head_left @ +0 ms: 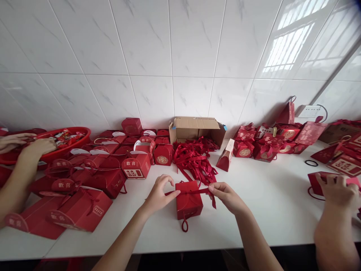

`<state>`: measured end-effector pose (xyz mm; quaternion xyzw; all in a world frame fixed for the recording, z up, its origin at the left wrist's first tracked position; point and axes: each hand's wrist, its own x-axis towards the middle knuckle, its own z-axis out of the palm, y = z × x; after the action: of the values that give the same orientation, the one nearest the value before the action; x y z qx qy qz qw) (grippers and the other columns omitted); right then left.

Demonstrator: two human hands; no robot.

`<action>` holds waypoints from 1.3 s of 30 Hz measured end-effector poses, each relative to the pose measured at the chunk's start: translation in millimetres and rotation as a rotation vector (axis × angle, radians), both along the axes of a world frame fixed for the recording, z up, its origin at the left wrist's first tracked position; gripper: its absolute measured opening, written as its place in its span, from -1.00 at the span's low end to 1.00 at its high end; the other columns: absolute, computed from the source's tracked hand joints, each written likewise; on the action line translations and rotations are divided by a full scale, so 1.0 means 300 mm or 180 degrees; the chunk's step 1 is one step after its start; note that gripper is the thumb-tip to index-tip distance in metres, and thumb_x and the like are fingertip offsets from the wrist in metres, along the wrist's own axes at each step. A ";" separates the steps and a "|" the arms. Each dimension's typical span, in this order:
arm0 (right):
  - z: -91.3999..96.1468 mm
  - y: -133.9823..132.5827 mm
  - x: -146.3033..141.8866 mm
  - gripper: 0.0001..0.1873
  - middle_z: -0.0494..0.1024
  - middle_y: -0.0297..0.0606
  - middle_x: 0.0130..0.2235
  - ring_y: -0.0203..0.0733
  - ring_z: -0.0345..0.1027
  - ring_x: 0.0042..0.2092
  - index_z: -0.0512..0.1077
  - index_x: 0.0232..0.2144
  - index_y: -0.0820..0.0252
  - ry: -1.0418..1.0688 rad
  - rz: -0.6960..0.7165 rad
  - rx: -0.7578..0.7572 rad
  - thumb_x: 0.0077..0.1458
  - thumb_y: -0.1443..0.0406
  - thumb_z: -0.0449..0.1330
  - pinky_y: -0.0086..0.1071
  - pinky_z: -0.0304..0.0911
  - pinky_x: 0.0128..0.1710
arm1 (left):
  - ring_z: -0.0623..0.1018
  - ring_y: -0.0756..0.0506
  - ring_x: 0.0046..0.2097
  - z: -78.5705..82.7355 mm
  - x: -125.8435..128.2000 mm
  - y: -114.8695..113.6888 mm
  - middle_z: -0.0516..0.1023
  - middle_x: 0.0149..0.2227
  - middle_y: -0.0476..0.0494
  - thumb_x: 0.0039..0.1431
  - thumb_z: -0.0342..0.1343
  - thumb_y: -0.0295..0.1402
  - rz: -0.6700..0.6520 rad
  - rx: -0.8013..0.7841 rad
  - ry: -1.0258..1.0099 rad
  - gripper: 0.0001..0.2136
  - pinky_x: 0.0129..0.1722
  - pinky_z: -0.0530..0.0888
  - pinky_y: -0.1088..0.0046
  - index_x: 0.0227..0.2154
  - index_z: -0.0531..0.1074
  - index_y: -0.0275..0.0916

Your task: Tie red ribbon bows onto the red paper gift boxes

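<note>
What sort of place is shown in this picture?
Probably a hand-packing area, perhaps in a small workshop or a home. A white table holds many red boxes and a pile of red ribbons, and other people's hands are at work on both sides.

You face over a dozen red boxes (105,180) and one basin (67,149) left, one box (189,206) near, one open carton (194,122) far, one black ring (311,166) right.

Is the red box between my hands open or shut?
Shut: the red box has its flaps folded over, with ribbon across it between the left hand and right hand.
</note>
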<state>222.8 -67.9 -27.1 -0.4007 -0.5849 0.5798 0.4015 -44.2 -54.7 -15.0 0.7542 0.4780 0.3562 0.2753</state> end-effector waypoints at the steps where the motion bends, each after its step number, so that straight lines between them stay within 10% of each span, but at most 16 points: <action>1: 0.016 -0.003 -0.006 -0.58 0.36 -0.34 -0.52 -0.29 0.21 -0.44 0.41 -0.56 0.21 0.0038 0.0025 0.0035 0.05 -0.01 0.18 -0.39 0.17 -0.34 | 0.39 -0.14 -0.13 0.013 0.020 -0.012 0.40 -0.27 -0.09 0.04 0.17 -0.28 -0.0056 0.0170 0.0034 -0.84 -0.06 0.31 0.32 -0.42 0.29 -0.18; 5: 0.073 -0.018 -0.055 -0.69 0.43 -0.33 -0.44 -0.27 0.29 -0.36 0.48 -0.46 0.18 0.0302 0.0202 0.0146 0.06 0.06 0.20 -0.40 0.22 -0.25 | 0.37 -0.15 -0.16 0.039 0.123 -0.045 0.38 -0.26 -0.10 0.00 0.21 -0.29 -0.0334 0.0615 0.0188 -0.76 -0.13 0.34 0.31 -0.35 0.24 -0.16; 12: 0.062 -0.029 -0.075 -0.70 0.43 -0.34 -0.44 -0.28 0.28 -0.38 0.49 -0.26 0.18 -0.0477 -0.0095 0.0624 0.11 0.09 0.16 -0.39 0.25 -0.29 | 0.38 -0.13 -0.17 0.014 0.179 -0.009 0.30 -0.30 -0.09 0.05 0.04 -0.47 0.0493 0.1132 -0.0177 -0.83 -0.14 0.34 0.31 -0.33 0.15 -0.16; 15: 0.025 -0.013 -0.105 -0.61 0.40 -0.38 -0.49 -0.27 0.26 -0.42 0.45 -0.06 0.15 -0.0749 -0.0298 0.0861 0.09 0.11 0.16 -0.36 0.26 -0.31 | 0.39 -0.13 -0.17 0.017 0.173 -0.014 0.31 -0.28 -0.09 0.05 0.05 -0.43 0.0533 0.0959 -0.0175 -0.83 -0.15 0.33 0.31 -0.32 0.15 -0.16; 23: -0.026 0.009 -0.216 -0.69 0.46 -0.21 -0.31 -0.20 0.30 -0.32 0.42 -0.42 0.19 -0.0487 -0.0712 0.1017 0.14 0.09 0.08 -0.35 0.24 -0.30 | 0.39 -0.16 -0.10 -0.024 0.083 -0.020 0.38 -0.22 -0.10 -0.01 0.01 -0.43 0.0541 -0.0087 -0.0627 -0.85 -0.04 0.27 0.23 -0.32 0.23 -0.16; 30: -0.025 -0.011 -0.225 -0.72 0.55 -0.24 -0.32 -0.19 0.41 -0.30 0.33 -0.39 0.16 -0.0317 -0.0317 0.0859 0.21 0.11 -0.01 -0.36 0.31 -0.31 | 0.40 -0.03 -0.44 -0.117 0.028 0.006 0.36 -0.51 0.02 0.12 0.02 -0.08 0.0154 -0.0834 -0.0369 -0.70 -0.41 0.37 0.45 -0.49 0.32 -0.23; 39: -0.038 0.002 -0.272 -0.85 0.53 -0.23 -0.49 -0.11 0.44 -0.40 0.43 -0.40 0.20 -0.0686 -0.1127 0.0653 0.03 0.27 0.09 -0.30 0.31 -0.37 | 0.42 -0.13 -0.29 0.111 -0.004 -0.008 0.50 -0.40 -0.09 0.06 0.14 -0.27 -0.0289 -0.0010 0.0427 -0.89 -0.09 0.31 0.26 -0.44 0.51 -0.16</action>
<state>141.1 -67.4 -38.4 -0.5138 -0.6008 0.3916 0.4708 -45.3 -57.1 18.4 0.7968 0.4612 0.2912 0.2598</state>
